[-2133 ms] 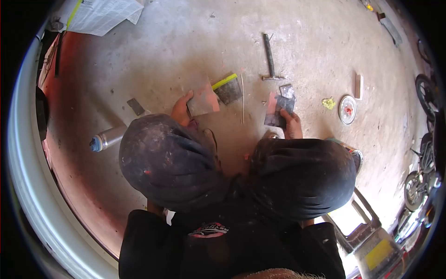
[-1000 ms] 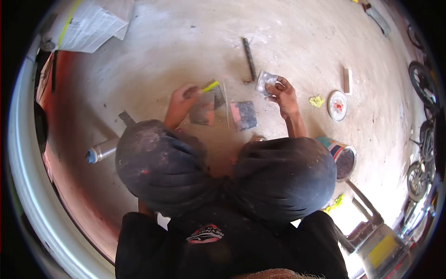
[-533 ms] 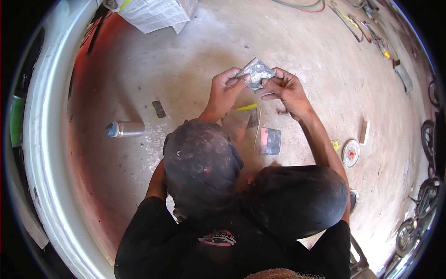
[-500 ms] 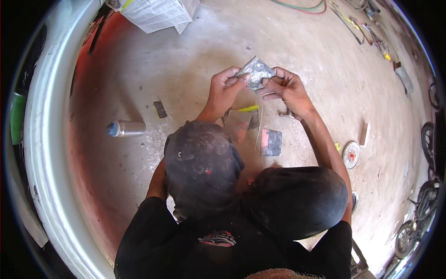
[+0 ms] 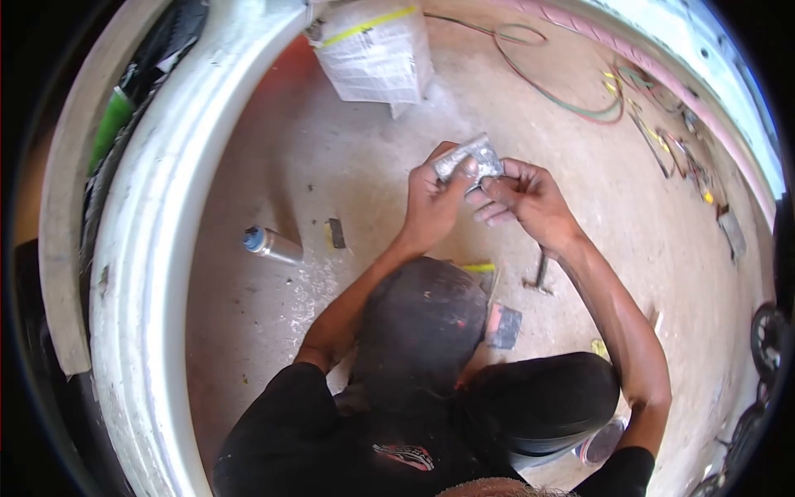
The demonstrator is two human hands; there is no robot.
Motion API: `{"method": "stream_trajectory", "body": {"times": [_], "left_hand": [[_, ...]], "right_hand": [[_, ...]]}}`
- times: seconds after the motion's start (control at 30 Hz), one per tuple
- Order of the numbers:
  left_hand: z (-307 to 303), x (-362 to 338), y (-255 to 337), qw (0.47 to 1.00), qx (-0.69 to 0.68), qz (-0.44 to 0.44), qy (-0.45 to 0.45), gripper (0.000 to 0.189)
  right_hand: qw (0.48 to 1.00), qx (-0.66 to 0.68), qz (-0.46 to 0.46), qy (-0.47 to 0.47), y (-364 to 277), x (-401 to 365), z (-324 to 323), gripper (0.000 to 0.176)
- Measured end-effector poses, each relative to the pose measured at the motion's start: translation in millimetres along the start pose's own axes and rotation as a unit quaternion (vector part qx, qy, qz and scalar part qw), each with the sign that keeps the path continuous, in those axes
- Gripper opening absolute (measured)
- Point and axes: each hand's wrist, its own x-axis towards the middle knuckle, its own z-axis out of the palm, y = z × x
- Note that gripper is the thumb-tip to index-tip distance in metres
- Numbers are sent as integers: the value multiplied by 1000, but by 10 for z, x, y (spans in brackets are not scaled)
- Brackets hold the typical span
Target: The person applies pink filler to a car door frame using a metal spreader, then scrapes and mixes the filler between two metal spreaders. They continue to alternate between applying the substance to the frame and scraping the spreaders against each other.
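Note:
Both my hands hold a small grey piece of sandpaper (image 5: 484,155), smeared with white dust, up in front of my knees. My left hand (image 5: 443,195) pinches its left side, thumb lying across the face. At its lower right edge, my right hand (image 5: 530,195) grips with thumb and fingers. Below the hands, a red and dark grey sheet (image 5: 503,327) lies on the floor beside my knee. A hammer (image 5: 540,273) rests under my right wrist, part of its handle hidden. Off to the left is a small dark sheet (image 5: 335,234).
A can with a blue top (image 5: 273,245) lies left of my arm. White car bodywork (image 5: 157,224) curves along the left side. Paper masking with yellow tape (image 5: 373,54) hangs ahead. Hoses (image 5: 571,103) and a grey block (image 5: 732,232) lie on the right.
My view has shifted, so the floor items appear further right and lower. The sandpaper has been turned and looks narrower, with my left thumb further over it.

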Motion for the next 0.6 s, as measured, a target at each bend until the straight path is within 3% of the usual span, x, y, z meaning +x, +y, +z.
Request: {"method": "stream_trajectory", "body": {"times": [0.07, 0.17, 0.33, 0.47, 0.6], "left_hand": [[-132, 64, 11, 998, 37, 43, 13, 21], [-361, 242, 122, 995, -61, 6, 74, 23], [-960, 828, 462, 980, 41, 125, 151, 21], [-1315, 1436, 690, 951, 140, 216, 170, 21], [-1380, 1707, 935, 902, 292, 212, 236, 33]], "right_hand": [[999, -34, -37, -10, 27, -8, 66, 33], [985, -155, -71, 16, 124, -168, 150, 41], [997, -78, 11, -3, 235, -263, -44, 36], [993, -117, -5, -19, 257, -244, -113, 33], [989, -142, -23, -20, 235, -241, -85, 32]]}}
